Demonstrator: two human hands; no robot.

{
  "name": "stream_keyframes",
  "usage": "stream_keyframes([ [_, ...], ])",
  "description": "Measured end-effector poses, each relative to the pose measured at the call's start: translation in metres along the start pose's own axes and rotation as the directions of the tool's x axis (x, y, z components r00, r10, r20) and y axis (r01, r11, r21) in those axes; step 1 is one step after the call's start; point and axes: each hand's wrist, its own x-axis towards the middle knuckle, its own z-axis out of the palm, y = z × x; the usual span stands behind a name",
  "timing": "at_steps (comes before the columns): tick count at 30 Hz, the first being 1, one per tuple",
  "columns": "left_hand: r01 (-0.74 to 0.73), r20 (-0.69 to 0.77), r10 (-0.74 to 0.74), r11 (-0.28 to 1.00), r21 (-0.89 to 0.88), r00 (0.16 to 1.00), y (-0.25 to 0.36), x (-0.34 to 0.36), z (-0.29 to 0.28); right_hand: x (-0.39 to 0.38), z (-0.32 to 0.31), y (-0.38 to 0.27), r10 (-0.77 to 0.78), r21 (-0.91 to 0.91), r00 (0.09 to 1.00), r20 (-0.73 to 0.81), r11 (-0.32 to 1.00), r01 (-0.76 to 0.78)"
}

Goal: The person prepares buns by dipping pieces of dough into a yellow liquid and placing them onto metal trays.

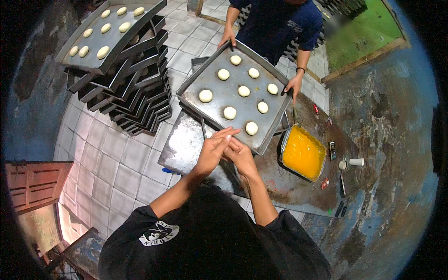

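Observation:
My left hand [212,150] and my right hand [241,156] are pressed together palm to palm just at the near edge of a grey metal baking tray [212,74]. The left fingers lie flat over the right hand. Whatever may be between the palms is hidden. Several round white dough balls [243,91] sit spaced out on the tray. Across from me a person in a dark blue shirt holds the tray's far edge with one hand [228,37] and its right side with the other hand [294,86].
A rectangular tub of yellow filling [303,154] sits right of my hands on the worn table [284,186]. A small white cup [357,162] and small items lie beyond it. A tall stack of trays [140,98] stands left, its top tray [93,46] carrying dough balls. The floor is tiled.

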Motion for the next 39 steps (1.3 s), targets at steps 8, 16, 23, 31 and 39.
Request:
stream_keyframes([
  [8,0.058,-0.15,-0.039,0.991,0.122,0.988,-0.026,-0.005,-0.069,0.023,-0.011,0.022,0.262,0.227,0.931,0.255,0.92,-0.321],
  [16,0.265,-0.504,-0.178,0.958,0.106,0.845,-0.025,-0.017,-0.177,0.057,0.014,-0.07,-0.735,-0.8,0.677,-0.047,0.433,0.415],
  [23,0.251,-0.605,-0.162,0.966,0.066,0.779,-0.02,-0.041,-0.212,0.114,-0.043,0.099,-0.339,-0.807,0.934,-0.116,0.58,0.11],
  [31,0.301,-0.696,-0.178,0.952,0.058,0.696,-0.027,-0.061,-0.228,0.224,-0.012,0.103,-0.418,-0.971,0.885,0.206,0.026,0.238],
  [39,0.3,-0.769,-0.082,0.943,0.147,0.634,-0.02,-0.085,-0.243,0.245,-0.033,0.101,-0.536,-0.901,0.823,0.187,0.24,0.362],
])
